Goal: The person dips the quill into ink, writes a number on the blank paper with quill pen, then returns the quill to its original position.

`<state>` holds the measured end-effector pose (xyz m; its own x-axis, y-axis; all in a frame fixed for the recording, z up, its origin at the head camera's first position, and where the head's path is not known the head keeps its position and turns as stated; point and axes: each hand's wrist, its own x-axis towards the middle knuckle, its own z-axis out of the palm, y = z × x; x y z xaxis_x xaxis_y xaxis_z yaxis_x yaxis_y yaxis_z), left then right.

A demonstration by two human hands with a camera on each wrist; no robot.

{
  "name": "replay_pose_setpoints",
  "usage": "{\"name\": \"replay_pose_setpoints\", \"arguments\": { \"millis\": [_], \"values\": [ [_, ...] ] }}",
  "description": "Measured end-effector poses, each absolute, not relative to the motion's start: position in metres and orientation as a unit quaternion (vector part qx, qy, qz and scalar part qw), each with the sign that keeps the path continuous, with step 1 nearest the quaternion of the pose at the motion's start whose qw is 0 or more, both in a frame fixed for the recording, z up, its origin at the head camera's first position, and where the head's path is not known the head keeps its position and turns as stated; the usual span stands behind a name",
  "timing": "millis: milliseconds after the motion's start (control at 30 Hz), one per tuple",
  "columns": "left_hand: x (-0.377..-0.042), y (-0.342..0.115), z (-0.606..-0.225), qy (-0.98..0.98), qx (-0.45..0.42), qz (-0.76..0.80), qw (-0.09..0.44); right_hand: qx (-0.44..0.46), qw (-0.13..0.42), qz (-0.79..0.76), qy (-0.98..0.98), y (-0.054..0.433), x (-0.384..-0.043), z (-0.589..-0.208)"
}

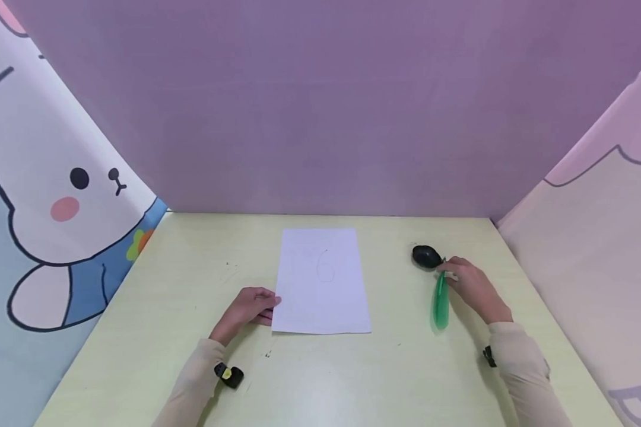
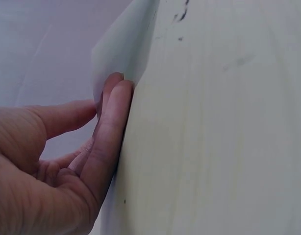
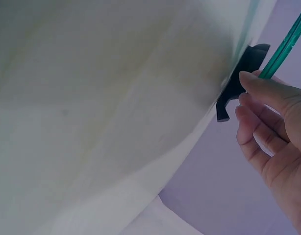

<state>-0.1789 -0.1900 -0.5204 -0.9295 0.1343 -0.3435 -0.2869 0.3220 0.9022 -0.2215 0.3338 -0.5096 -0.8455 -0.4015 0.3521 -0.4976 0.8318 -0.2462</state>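
A white sheet of paper (image 1: 320,308) with a hand-drawn "6" lies on the table. My left hand (image 1: 252,306) pinches its left edge near the lower corner, thumb on top and fingers beneath; in the left wrist view the paper (image 2: 123,44) bends up there. To the right, my right hand (image 1: 471,284) pinches the upper end of a long, translucent green thing (image 1: 440,302) between thumb and fingers. Right at those fingertips is the narrow end of a glossy black oval thing (image 1: 426,257). I cannot tell whether the fingers hold the black thing too.
The pale table (image 1: 155,308) carries a few small dark marks. A plain purple panel (image 1: 320,118) rises along its far edge, with a rabbit-printed wall (image 1: 43,154) on the left and a pink-and-white one (image 1: 609,237) on the right.
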Motion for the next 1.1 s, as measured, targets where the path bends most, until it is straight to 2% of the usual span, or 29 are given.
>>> {"name": "replay_pose_setpoints", "arguments": {
  "millis": [100,333,1100],
  "values": [
    [-0.1784,-0.1903,-0.5206,0.794,-0.045,0.578,0.185,0.239,0.132,0.159,-0.949,0.3349,-0.222,-0.5122],
    [-0.1793,-0.1893,-0.5191,0.79,-0.044,0.583,0.186,0.259,0.151,0.132,-0.945,0.3372,-0.2227,-0.5104],
    [-0.1794,-0.1918,-0.5183,0.793,-0.058,0.578,0.185,0.249,0.126,0.137,-0.95,0.3332,-0.2225,-0.5133]
  ]
}}
